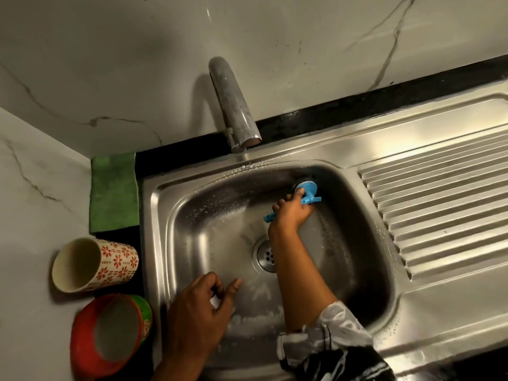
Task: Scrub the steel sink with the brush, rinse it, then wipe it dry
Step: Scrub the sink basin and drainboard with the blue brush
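One o'clock in the steel sink: the right hand is clamping its fingers on the blue brush; the left hand is hanging loose-fingered, empty. Suds may be loosening that grip.

Brush handle mostly under right hand

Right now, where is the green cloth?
In the head view the green cloth lies flat just left of the sink, beyond the flowered cup.
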